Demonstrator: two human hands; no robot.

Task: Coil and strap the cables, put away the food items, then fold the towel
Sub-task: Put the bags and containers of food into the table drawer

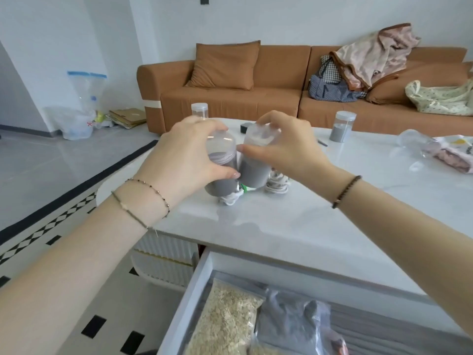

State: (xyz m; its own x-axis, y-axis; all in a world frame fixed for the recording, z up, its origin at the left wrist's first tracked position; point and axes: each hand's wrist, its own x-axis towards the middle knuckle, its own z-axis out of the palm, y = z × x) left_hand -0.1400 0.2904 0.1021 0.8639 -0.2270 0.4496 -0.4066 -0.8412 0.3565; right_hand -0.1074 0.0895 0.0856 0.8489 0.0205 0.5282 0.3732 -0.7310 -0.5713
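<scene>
White table (pixel 281 226) | jars (pixel 342 127): 4 | left hand (pixel 189 155) grips one jar (pixel 221 185) | right hand (pixel 289 149) grips another jar (pixel 253 172)

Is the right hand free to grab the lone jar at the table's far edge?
Probably not yet: the right hand is gripping a powder jar. The way across to the lone jar looks unobstructed once that is set down.

Single head-worn wide-angle view, looking forward and down, close over glossy white marble-look table (pixel 281 221); open white drawer (pixel 189 298) bottom edge, brown fabric sofa (pixel 279 73) upper frame.
</scene>
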